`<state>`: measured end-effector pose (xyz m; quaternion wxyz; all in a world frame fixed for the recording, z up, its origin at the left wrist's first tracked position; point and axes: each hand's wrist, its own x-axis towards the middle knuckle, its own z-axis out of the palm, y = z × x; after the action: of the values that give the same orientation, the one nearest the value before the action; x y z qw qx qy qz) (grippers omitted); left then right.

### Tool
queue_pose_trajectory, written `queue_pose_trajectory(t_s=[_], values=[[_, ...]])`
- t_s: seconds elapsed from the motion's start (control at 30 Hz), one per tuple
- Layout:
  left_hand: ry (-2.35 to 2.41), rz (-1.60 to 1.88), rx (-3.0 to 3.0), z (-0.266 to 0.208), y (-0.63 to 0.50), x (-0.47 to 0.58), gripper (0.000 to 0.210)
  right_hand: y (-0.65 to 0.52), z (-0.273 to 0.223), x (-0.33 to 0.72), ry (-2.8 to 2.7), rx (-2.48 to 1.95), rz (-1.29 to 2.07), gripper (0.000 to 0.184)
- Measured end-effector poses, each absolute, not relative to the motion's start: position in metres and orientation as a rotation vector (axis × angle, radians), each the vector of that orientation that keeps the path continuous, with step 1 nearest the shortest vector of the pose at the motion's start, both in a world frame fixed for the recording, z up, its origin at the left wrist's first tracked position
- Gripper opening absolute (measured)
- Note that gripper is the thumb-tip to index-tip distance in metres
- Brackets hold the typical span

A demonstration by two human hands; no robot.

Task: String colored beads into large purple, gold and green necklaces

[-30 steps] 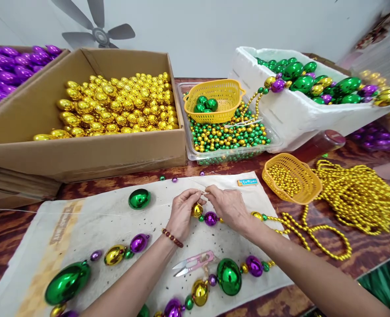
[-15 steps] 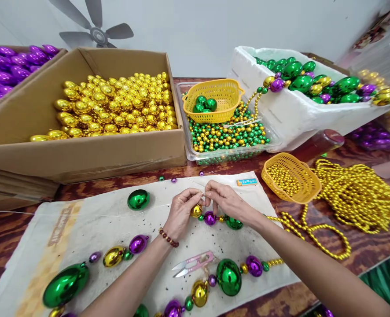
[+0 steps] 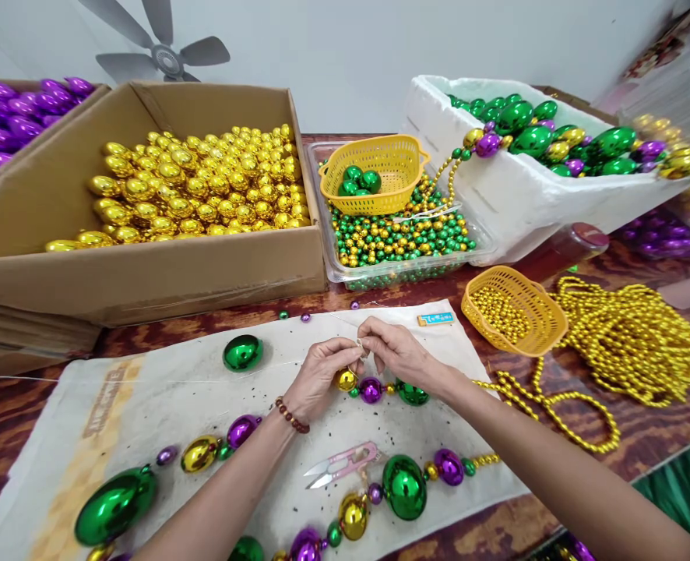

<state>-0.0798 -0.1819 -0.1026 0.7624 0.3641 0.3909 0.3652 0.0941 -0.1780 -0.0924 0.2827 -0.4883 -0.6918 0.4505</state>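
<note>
My left hand [image 3: 326, 375] and my right hand [image 3: 396, 347] meet over the cloth [image 3: 170, 421], fingertips pinched together on a thin clear string. A strand of beads hangs at this spot: a gold bead [image 3: 346, 379], a purple bead [image 3: 371, 389] and a green bead [image 3: 411, 393] partly behind my right hand. One loose large green bead [image 3: 243, 353] lies left of my hands. Below them are pink-handled thread snips [image 3: 342, 464], blades pointing left. A longer strand with a big green bead [image 3: 404, 487] and a gold bead [image 3: 353, 516] curves along the near side.
Behind the cloth stand a cardboard box [image 3: 205, 273] of gold beads, a clear tray [image 3: 345, 274] of small beads and a white foam box [image 3: 438, 117]. At right are a yellow basket [image 3: 547, 331] and piled gold bead chains [image 3: 631, 343].
Both hands stay together at the string, with small finger movements; the left wrist shifts slightly left. The whole view has shifted a little.
</note>
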Motion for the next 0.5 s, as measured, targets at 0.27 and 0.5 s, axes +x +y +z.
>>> queue_pose_trajectory(t_s=[0.27, 0.5], values=[[0.874, 0.846, 0.771, -0.105, -0.183, -0.078, 0.014, -0.176, -0.09, 0.104, -1.511, -1.26, 1.318, 0.019], [0.886, 0.842, 0.872, -0.109, -0.183, -0.08, 0.016, -0.189, -0.083, 0.099, -1.47, -1.234, 1.426, 0.018]])
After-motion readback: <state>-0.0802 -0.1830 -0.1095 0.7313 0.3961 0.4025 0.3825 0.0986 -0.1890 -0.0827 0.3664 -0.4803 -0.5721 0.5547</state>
